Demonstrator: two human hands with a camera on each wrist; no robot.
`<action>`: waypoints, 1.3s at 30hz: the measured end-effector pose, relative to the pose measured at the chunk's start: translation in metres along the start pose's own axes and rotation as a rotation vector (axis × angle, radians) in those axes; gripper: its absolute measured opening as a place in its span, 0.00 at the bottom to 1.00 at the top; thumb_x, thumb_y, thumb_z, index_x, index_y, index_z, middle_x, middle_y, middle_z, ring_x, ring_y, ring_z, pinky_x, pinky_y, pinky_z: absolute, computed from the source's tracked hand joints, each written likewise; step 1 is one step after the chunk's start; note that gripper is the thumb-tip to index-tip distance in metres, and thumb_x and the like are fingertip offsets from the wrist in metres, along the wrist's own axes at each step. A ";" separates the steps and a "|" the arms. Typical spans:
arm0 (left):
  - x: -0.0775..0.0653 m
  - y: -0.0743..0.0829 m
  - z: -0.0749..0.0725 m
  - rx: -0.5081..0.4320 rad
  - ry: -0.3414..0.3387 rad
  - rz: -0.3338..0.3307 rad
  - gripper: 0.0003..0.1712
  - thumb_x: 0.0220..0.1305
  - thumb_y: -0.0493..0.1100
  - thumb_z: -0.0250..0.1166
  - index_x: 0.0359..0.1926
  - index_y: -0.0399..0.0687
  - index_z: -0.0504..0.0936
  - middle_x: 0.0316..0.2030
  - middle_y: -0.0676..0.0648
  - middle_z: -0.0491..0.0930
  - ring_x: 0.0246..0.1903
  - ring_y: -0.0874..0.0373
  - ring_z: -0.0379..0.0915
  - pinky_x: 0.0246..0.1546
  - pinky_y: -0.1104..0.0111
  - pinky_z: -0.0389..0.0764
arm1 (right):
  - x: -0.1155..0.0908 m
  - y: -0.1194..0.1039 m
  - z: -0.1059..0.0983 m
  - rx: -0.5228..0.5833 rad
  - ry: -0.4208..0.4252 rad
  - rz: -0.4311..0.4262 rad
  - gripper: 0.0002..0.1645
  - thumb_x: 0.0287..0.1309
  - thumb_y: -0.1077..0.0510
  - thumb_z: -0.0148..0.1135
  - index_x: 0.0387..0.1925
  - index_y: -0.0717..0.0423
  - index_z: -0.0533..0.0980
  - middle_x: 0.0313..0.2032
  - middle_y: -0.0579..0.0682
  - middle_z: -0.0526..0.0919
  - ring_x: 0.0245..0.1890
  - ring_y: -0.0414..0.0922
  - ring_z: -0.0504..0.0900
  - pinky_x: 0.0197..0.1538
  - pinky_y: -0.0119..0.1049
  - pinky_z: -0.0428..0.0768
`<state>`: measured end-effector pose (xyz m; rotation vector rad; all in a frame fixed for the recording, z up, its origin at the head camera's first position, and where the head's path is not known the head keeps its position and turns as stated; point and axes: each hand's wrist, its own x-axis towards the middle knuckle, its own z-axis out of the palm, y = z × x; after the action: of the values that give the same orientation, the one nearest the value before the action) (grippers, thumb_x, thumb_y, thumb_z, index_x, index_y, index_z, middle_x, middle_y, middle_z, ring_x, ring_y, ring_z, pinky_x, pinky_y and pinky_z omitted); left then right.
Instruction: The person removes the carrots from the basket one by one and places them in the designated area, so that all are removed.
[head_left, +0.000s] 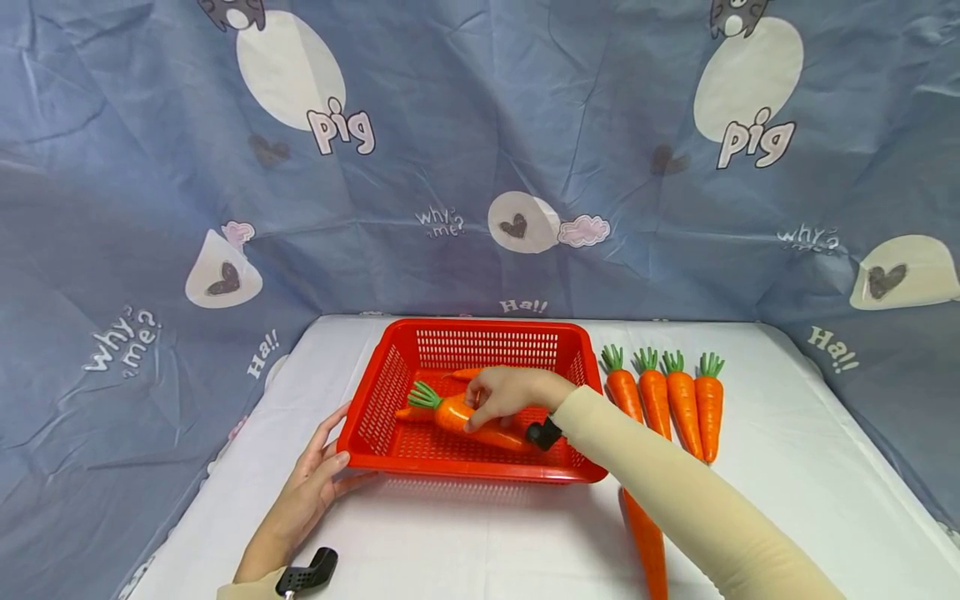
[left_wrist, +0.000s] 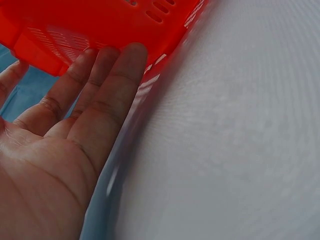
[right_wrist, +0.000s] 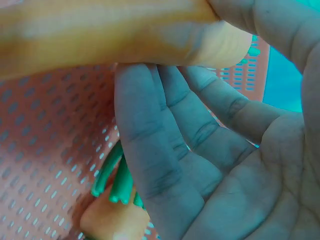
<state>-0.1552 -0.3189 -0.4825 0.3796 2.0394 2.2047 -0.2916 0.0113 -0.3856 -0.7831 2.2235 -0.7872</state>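
Head view: I observe the right hand [head_left: 504,392] pinching a carrot [head_left: 495,437], glossy orange, tapered, with a green leaf tuft, within the red basket [head_left: 472,471]. The left hand [head_left: 303,482], fingers extended, touches the basket's near-left corner.

Beyond the grip [head_left: 510,390], we see creased blue-grey cloth [head_left: 420,167] printed with "pig" and pale shapes, rounding both sides; beneath the grip, a white surface [head_left: 465,550], probably a covered tabletop.
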 end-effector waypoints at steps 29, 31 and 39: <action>0.000 -0.003 -0.001 -0.004 0.017 -0.030 0.39 0.84 0.40 0.49 0.87 0.61 0.46 0.71 0.56 0.72 0.65 0.60 0.81 0.59 0.61 0.87 | -0.028 0.014 -0.021 0.203 0.137 -0.026 0.19 0.63 0.53 0.76 0.47 0.58 0.78 0.33 0.47 0.85 0.33 0.40 0.83 0.41 0.40 0.90; 0.000 -0.003 0.000 -0.002 0.018 -0.030 0.39 0.84 0.40 0.49 0.87 0.60 0.46 0.71 0.56 0.72 0.65 0.61 0.81 0.59 0.61 0.87 | -0.031 0.014 -0.022 0.218 0.147 -0.030 0.20 0.62 0.53 0.76 0.48 0.59 0.78 0.33 0.48 0.85 0.33 0.41 0.84 0.42 0.41 0.91; 0.000 -0.001 0.001 0.002 0.029 -0.041 0.39 0.84 0.40 0.49 0.87 0.61 0.46 0.71 0.58 0.72 0.65 0.61 0.81 0.59 0.61 0.87 | -0.043 0.013 -0.026 0.220 0.222 -0.061 0.23 0.64 0.52 0.75 0.54 0.61 0.80 0.36 0.49 0.87 0.34 0.41 0.87 0.44 0.40 0.91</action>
<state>-0.1549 -0.3182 -0.4838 0.3049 2.0452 2.1973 -0.2881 0.0578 -0.3634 -0.6858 2.2615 -1.1757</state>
